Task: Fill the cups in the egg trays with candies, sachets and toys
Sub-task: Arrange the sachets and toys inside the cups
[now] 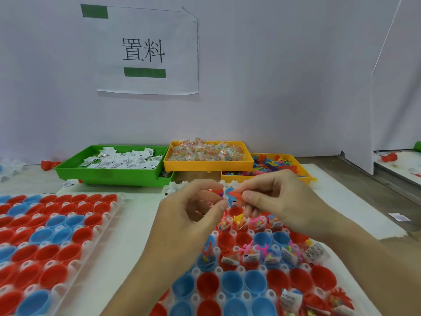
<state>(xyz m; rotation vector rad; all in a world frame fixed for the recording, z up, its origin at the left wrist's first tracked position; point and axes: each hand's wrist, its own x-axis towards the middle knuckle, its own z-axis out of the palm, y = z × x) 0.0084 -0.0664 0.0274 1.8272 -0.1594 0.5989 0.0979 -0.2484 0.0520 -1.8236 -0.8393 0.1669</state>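
Two clear egg trays hold red and blue cups: one at the left (109, 215), whose cups look bare, and one under my hands (230, 293). Several cups in the right tray contain sachets, candies and toys. My right hand (280, 201) pinches a small red toy (235, 195) above the tray's far rows. My left hand (193, 215) is curled beside it, fingertips close to the same toy; whether they touch it I cannot tell. At the back stand a green bin of white sachets (68, 171), an orange bin of wrapped candies (207, 166) and a yellow bin of coloured plastic toys (305, 175).
A white wall with a taped paper sign (145, 51) closes off the back. A white divider panel (357, 133) stands at the right. Loose sachets (399, 217) lie on the table. A red cup (46, 165) lies left of the green bin.
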